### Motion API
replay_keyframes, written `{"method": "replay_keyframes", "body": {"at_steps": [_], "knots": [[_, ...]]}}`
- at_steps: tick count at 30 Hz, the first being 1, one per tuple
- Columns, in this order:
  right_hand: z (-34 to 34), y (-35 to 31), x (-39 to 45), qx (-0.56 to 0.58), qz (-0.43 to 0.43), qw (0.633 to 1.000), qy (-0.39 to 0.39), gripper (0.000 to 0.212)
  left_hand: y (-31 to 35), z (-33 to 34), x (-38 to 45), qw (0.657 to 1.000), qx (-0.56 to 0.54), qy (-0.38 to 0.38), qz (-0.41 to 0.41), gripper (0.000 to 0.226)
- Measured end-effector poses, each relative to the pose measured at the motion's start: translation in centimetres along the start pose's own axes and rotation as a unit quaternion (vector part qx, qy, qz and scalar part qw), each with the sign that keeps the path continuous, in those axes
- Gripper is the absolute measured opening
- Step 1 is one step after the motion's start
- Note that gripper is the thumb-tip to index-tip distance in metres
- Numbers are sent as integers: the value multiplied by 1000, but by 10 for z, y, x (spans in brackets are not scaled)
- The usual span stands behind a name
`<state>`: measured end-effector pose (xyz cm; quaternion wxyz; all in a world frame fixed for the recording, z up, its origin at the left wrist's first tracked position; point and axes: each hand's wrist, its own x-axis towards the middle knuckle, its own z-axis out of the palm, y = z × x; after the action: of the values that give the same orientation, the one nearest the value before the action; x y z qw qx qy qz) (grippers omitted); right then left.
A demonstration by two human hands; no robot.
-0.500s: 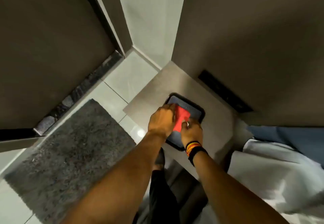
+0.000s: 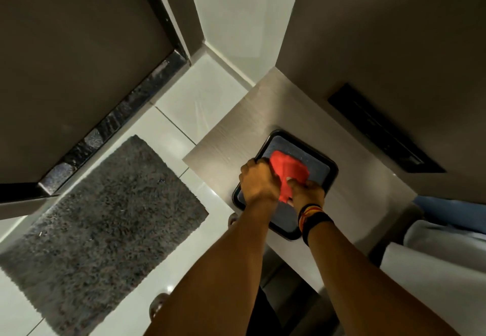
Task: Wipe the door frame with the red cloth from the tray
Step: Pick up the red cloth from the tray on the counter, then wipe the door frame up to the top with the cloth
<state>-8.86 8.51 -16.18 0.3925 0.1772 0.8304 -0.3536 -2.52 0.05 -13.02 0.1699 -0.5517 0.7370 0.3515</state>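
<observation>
Both hands gather the red cloth over the tray.

The dark door point(image 2: 65, 67) with its frame point(image 2: 168, 17) stands well to the left of the tray, beyond the pale tiled floor point(image 2: 189, 99); a shaggy grey mat point(image 2: 100, 220) lies on that floor, left of and nearer than the tray. The light wood-grain surface point(image 2: 263, 114) carries the black tray point(image 2: 332, 171), whose inside is lined in grey-blue. Above the tray's middle, the left hand point(image 2: 259, 181) is curled shut on the left edge of the red cloth point(image 2: 288, 170), and the right hand point(image 2: 306, 193), wearing striped bands point(image 2: 313, 216) at the wrist, pinches the cloth's near side with fingertips dug into the folds. The cloth is bunched and lifted between them, its far part over the tray lining.
</observation>
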Motion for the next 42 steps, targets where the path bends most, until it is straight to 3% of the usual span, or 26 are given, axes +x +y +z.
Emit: {"method": "replay_keyframes", "body": {"at_steps": [3, 7, 10, 12, 14, 15, 18, 20, 25, 27, 32, 37, 42], "knots": [[-9, -18, -21, 37, -9, 999, -12, 16, 1, -24, -8, 997, -72, -4, -6, 30], [-19, -66, -73, 63, -98, 992, -45, 15, -3, -80, -31, 982, -190, 20, 3, 34], [-12, -118, -128, 72, -173, 977, -100, 14, -11, -146, -52, 957, -286, 51, 7, 21], [8, -162, -180, 79, -224, 961, -140, 23, -27, -207, -70, 937, -334, 105, 16, 12], [24, -189, -219, 68, -270, 947, -162, 16, -35, -256, -86, 921, -359, 149, 27, 6], [39, -214, -259, 65, -300, 935, -178, 11, -46, -296, -99, 908, -368, 197, 42, 4], [78, -266, -375, 77, -383, 885, -252, 37, -88, -406, -148, 874, -368, 310, 74, 18], [92, -295, -438, 78, -419, 864, -268, 44, -98, -462, -179, 856, -358, 362, 91, 9], [162, -341, -663, 41, -554, 738, -383, 43, -199, -630, -311, 757, -352, 541, 105, 14], [184, -346, -753, 46, -609, 679, -407, 35, -244, -681, -370, 711, -352, 600, 101, 14], [222, -311, -931, 73, -674, 581, -450, 32, -346, -761, -486, 623, -344, 696, 99, 13], [271, -253, -1014, 75, -691, 532, -485, 35, -445, -781, -534, 604, -345, 717, 41, 17], [328, -192, -1017, 90, -697, 535, -470, 33, -520, -761, -529, 604, -372, 704, 10, 21]]}}
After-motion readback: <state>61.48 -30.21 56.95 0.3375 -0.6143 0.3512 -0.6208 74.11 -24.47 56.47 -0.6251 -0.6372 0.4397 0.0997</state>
